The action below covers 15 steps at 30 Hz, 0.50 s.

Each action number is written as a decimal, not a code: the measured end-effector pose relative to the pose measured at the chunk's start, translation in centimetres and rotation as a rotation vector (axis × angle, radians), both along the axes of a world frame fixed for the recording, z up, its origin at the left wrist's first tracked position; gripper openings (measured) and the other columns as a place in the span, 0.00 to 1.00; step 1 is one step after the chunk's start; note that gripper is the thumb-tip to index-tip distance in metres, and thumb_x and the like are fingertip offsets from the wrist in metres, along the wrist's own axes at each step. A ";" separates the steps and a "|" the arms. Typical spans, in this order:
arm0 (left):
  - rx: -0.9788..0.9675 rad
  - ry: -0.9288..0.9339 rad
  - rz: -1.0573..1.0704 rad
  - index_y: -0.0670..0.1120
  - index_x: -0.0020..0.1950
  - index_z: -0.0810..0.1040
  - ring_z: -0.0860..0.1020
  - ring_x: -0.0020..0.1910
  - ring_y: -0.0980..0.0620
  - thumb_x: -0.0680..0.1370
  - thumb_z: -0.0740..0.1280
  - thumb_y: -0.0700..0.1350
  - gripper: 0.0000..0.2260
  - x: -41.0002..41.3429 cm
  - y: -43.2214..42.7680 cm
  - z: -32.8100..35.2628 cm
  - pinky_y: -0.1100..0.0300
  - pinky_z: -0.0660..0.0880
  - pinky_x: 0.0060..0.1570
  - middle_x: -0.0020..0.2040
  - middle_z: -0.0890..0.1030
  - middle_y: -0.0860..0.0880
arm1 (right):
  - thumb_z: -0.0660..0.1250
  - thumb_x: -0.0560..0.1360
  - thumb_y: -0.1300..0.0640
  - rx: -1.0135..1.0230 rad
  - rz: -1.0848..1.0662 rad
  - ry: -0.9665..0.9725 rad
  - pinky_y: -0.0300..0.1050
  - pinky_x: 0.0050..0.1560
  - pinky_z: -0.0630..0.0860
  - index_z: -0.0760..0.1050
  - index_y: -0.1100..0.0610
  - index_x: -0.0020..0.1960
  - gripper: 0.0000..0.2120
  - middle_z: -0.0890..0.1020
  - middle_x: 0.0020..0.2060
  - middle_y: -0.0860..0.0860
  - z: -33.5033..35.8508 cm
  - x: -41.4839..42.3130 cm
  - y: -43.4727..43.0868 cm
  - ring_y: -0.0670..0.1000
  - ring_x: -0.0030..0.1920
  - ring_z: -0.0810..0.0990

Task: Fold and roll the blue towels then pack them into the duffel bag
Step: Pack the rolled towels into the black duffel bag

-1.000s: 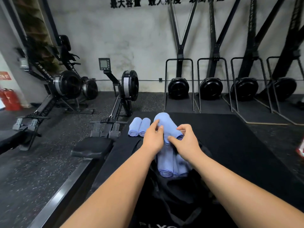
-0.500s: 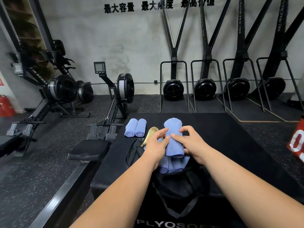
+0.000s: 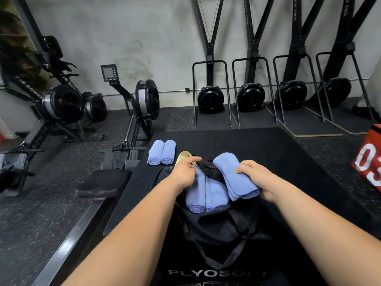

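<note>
we stretch 2 forearms (image 3: 134, 234) forward, our left hand (image 3: 183, 172) pinches the duffel bag (image 3: 216, 228), our right hand (image 3: 257, 180) grips a rolled towel (image 3: 228, 170)

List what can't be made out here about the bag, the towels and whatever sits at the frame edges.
- Head view, inside the duffel bag: anything below the three rolled towels is hidden by them and the bag's fabric.
- Head view, the right hand: its palm side is hidden against the towel it grips.
- Head view, the red box: cut off by the right edge, so its number is incomplete.
</note>
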State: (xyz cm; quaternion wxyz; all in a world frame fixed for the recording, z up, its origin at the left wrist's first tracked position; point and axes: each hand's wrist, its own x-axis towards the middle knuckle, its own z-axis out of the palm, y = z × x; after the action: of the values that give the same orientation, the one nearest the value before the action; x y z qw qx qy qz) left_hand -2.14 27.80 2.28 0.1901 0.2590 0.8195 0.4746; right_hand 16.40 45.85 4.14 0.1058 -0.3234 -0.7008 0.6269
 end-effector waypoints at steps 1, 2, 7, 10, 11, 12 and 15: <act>-0.006 -0.020 -0.023 0.45 0.70 0.79 0.74 0.41 0.49 0.79 0.55 0.27 0.26 -0.3 0.4 0.2 0.60 0.74 0.45 0.42 0.73 0.50 | 0.73 0.73 0.53 -0.003 0.036 -0.019 0.47 0.44 0.73 0.76 0.51 0.42 0.06 0.79 0.40 0.48 0.0 0.0 0.2 0.50 0.43 0.78; -0.017 -0.055 -0.043 0.43 0.72 0.78 0.75 0.41 0.48 0.79 0.55 0.25 0.26 -0.5 0.9 0.2 0.60 0.75 0.46 0.43 0.72 0.49 | 0.73 0.73 0.54 -0.004 0.068 -0.036 0.47 0.43 0.72 0.76 0.50 0.40 0.07 0.78 0.39 0.47 -0.1 0.0 0.3 0.49 0.43 0.77; -0.110 -0.115 -0.110 0.43 0.76 0.73 0.80 0.49 0.48 0.79 0.59 0.27 0.27 -1.7 2.7 0.9 0.57 0.80 0.49 0.63 0.81 0.39 | 0.75 0.74 0.53 0.008 0.211 -0.100 0.44 0.44 0.74 0.81 0.50 0.47 0.04 0.82 0.43 0.46 -0.1 -0.2 0.7 0.47 0.45 0.80; -0.069 -0.155 -0.102 0.46 0.77 0.73 0.80 0.39 0.53 0.80 0.57 0.28 0.27 -1.9 3.2 2.2 0.64 0.73 0.31 0.53 0.83 0.41 | 0.77 0.73 0.51 0.039 0.283 -0.169 0.44 0.44 0.77 0.83 0.50 0.52 0.09 0.85 0.47 0.47 0.2 -0.8 0.1 0.47 0.46 0.83; -0.033 -0.165 -0.095 0.46 0.77 0.73 0.80 0.40 0.52 0.80 0.57 0.27 0.27 -1.9 3.4 2.7 0.65 0.72 0.29 0.52 0.82 0.43 | 0.78 0.72 0.51 0.041 0.275 -0.174 0.45 0.46 0.79 0.83 0.49 0.53 0.11 0.85 0.49 0.48 0.0 -1.3 -0.2 0.48 0.47 0.83; 0.009 -0.181 -0.095 0.46 0.76 0.74 0.81 0.43 0.51 0.79 0.57 0.26 0.29 -2.0 3.6 3.2 0.65 0.72 0.30 0.54 0.81 0.46 | 0.78 0.72 0.51 0.037 0.253 -0.165 0.47 0.48 0.80 0.83 0.47 0.54 0.12 0.86 0.52 0.49 -0.2 -1.8 -0.5 0.49 0.50 0.84; 0.117 -0.216 -0.125 0.48 0.76 0.75 0.81 0.53 0.52 0.77 0.57 0.27 0.30 -2.1 4.1 4.1 0.63 0.73 0.38 0.61 0.79 0.48 | 0.74 0.75 0.55 0.061 0.123 -0.092 0.49 0.58 0.81 0.81 0.44 0.62 0.16 0.84 0.58 0.51 -1.1 -3.9 -1.6 0.50 0.56 0.83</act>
State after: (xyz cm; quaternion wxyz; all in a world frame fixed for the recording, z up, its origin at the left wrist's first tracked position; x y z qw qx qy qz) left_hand -4.27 31.94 6.36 0.2911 0.2674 0.7473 0.5341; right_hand 12.54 44.27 3.08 0.0445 -0.3047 -0.7422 0.5952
